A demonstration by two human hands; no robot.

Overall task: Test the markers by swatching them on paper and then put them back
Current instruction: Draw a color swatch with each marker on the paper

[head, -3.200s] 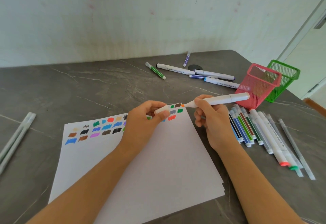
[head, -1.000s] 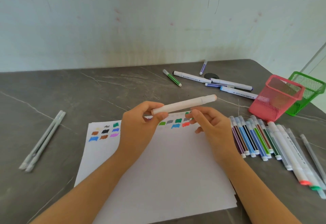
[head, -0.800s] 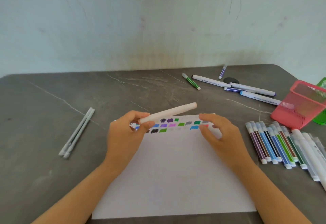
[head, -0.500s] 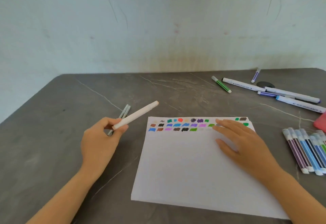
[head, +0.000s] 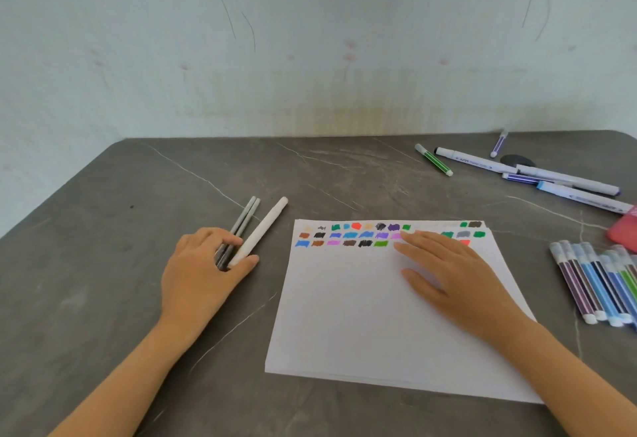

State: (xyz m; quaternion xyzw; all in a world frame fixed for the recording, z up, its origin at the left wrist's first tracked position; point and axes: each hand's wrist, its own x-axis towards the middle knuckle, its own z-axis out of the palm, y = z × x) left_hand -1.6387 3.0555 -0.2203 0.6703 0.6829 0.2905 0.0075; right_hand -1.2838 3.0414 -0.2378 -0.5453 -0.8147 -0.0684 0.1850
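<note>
A capped white marker (head: 262, 230) lies slanted on the dark table, just right of two thin grey pens (head: 246, 216). My left hand (head: 198, 274) holds its near end between thumb and fingers, and the fingers reach over the near ends of the grey pens. My right hand (head: 448, 274) lies flat with straight fingers on the white paper stack (head: 344, 316), covering part of the rows of colour swatches (head: 351, 235) along the top edge.
A row of capped coloured markers (head: 593, 285) lies at the right edge, with a corner of the pink basket (head: 625, 233) behind it. Several loose markers (head: 568, 178) and a green marker (head: 433, 160) lie at the back right. A wall stands behind the table.
My left hand carried the white marker away to the left and lowered it onto the table beside the grey pens. My right hand let go of it and settled flat on the paper.
</note>
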